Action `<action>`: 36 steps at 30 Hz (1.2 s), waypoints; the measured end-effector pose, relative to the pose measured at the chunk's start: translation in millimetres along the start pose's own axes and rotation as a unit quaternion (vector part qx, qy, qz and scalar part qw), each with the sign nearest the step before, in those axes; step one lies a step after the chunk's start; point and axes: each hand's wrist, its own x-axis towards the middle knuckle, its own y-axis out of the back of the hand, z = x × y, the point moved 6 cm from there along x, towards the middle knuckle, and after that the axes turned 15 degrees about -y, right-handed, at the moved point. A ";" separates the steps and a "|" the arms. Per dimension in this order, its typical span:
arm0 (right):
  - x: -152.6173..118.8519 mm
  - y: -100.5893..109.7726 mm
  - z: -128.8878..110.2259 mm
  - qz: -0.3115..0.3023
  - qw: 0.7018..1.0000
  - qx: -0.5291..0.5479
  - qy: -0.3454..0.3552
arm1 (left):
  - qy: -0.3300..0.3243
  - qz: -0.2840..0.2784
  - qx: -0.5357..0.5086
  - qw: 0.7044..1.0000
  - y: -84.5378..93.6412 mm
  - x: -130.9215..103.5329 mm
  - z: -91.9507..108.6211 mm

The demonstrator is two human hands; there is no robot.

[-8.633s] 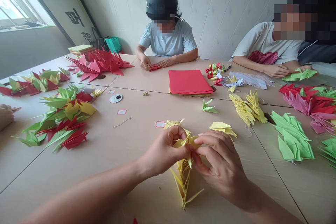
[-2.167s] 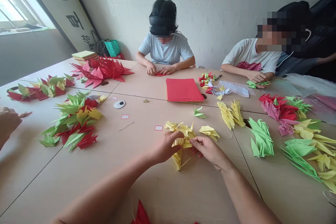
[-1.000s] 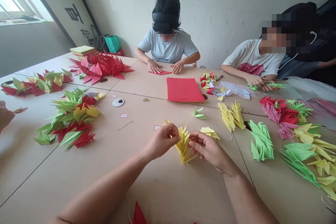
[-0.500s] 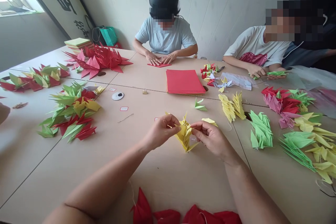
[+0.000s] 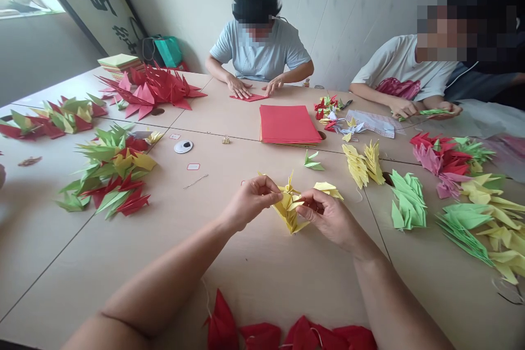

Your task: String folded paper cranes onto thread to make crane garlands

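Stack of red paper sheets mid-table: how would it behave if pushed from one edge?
The stack of red paper sheets lies flat and square-edged, so it likely slides on the smooth wooden table rather than tipping. The loose top sheets may shear off and fan out. Lifted by one edge, it would probably droop, since thin paper is floppy.

Table layout: paper cranes all round, paper stack at centre-back.
L hand (image 5: 251, 202) & R hand (image 5: 328, 216) meet on crane bundle (image 5: 289, 206) at table (image 5: 246, 284) centre; paper stack (image 5: 288, 124) behind; mixed crane pile (image 5: 110, 172) far left; crane rows (image 5: 406, 208) right; more cranes (image 5: 287, 333) at near edge.
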 end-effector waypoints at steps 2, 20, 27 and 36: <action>0.1 2.0 1.1 0.008 1.000 -0.002 0.004 | 0.000 0.000 -0.003 1.000 0.3 0.4 -1.0; 1.0 16.1 4.2 0.105 0.993 0.022 -0.040 | -0.040 -0.053 0.105 0.992 -12.9 4.2 18.9; 2.3 26.6 -13.6 0.094 0.995 -0.029 -0.031 | -0.029 -0.071 0.089 0.993 -8.0 13.6 32.1; 1.2 21.9 -23.1 0.069 0.997 -0.043 0.008 | -0.067 -0.085 0.188 0.976 -10.4 12.7 44.3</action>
